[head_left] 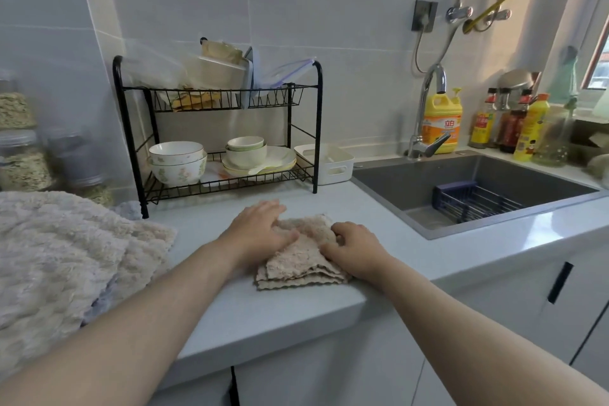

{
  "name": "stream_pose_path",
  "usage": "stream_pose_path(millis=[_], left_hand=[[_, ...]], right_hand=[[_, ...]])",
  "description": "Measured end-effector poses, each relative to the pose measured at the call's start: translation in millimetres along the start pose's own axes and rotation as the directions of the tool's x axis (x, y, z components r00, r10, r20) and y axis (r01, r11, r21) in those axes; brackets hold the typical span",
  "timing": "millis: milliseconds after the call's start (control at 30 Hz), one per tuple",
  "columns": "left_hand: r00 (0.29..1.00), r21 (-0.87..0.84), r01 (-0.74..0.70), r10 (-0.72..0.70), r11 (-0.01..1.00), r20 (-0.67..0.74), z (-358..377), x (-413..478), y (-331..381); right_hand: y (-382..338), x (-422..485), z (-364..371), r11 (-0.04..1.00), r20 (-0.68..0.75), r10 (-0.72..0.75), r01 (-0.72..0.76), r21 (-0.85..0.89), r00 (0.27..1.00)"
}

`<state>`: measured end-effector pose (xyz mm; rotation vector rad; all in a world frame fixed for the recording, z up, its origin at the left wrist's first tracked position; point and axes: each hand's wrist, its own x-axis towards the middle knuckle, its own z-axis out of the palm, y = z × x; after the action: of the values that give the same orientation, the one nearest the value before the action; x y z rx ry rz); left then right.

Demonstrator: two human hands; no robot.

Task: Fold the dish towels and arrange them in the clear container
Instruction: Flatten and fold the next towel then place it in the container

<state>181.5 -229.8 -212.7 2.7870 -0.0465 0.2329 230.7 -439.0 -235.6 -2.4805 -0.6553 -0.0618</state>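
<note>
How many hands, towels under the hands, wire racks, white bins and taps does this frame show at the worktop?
Hands: 2, the left hand and the right hand
Beige towel under them: 1
Black wire rack: 1
White bin: 1
Tap: 1
Total: 6

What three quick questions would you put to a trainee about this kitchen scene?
1. True or false: the left hand and the right hand both touch the folded dish towel.
2. The pile of fluffy towels lies on the person's: A left; B right; C straight ahead.
3. Fill in: the folded dish towel rests on the ____.
Key: 1 true; 2 A; 3 countertop.
</note>
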Motion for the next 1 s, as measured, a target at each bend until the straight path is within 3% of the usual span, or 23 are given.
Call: stream_pose_path(millis=[33,167,233,300,400,467,600,700,800,933,1000], left_hand=[[1.0,-0.101,0.012,-0.012,0.995,0.003,-3,10,2],[0.951,-0.346,0.145,-0.035,0.927,0.307,-6,31,19],[0.939,-0.468,0.233,-0.073,0.853,0.335,-10,31,22],[0.952,-0.714,0.293,-0.126,0.635,0.279,-8,26,13],[0.962,-0.952,0.243,-0.173,0.188,0.211,8,10,9],[0.963,-0.976,0.204,-0.193,0.082,0.185,20,2,10],[0.965,-0.982,0.186,-0.196,0.039,0.175,24,-3,14],[0.945,-0.973,0.161,-0.311,0.168,0.103,26,-1,13],[0.944,-0.942,0.16,-0.325,0.296,0.058,32,1,12],[0.946,-0.967,0.148,-0.314,0.205,0.078,26,0,12],[0.942,-0.974,0.154,-0.321,0.168,0.094,27,1,11]], right_hand=[[2,-1,-2,0.992,0.002,-0.015,0.015,0.128,1.0],[8,-9,-10,0.85,-0.009,-0.007,0.011,0.527,1.0],[9,-8,-11,0.751,-0.022,0.025,-0.004,0.66,0.999],[12,-4,-11,0.675,-0.022,0.065,-0.027,0.737,0.998],[14,-2,-13,0.602,0.036,0.089,-0.082,0.794,0.995],[14,-2,-12,0.589,0.075,0.094,-0.116,0.8,0.993],[10,-5,-15,0.548,0.062,0.151,-0.136,0.825,0.987],[12,-4,-16,0.502,0.043,0.154,-0.116,0.857,0.987],[17,-2,-16,0.534,0.026,0.099,-0.075,0.842,0.995],[23,0,-17,0.43,-0.018,0.099,-0.027,0.902,0.995],[23,0,-16,0.432,-0.02,0.14,-0.043,0.901,0.99]])
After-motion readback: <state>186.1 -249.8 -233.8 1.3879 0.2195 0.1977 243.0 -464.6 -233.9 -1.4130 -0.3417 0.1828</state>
